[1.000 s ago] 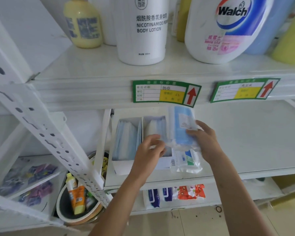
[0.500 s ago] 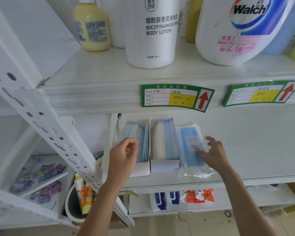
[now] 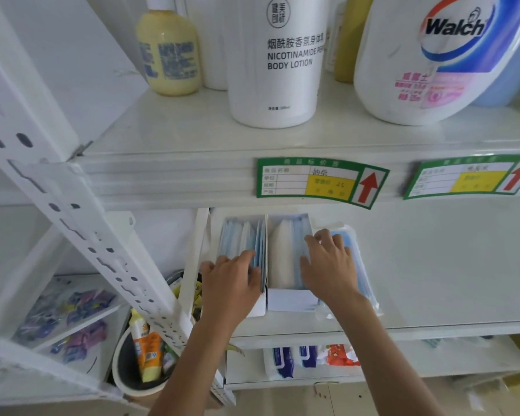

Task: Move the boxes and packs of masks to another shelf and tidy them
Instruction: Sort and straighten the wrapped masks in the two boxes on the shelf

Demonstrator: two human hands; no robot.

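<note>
Risk of tipping: left hand (image 3: pixel 233 276) flat on left box (image 3: pixel 243 253), right hand (image 3: pixel 327 265) spread over mask pack (image 3: pixel 347 244) beside right box (image 3: pixel 287 259), neither gripping.

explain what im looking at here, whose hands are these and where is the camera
There is no machine here: a person wears one camera on the head, looking forward and down, so the two bare hands are their own. The left hand rests on the masks in the left box of masks. The right hand lies across the right box of masks and the plastic pack of masks beside it. All three sit side by side on a white shelf. Neither hand visibly grips anything. Above stands a body lotion bottle.
</note>
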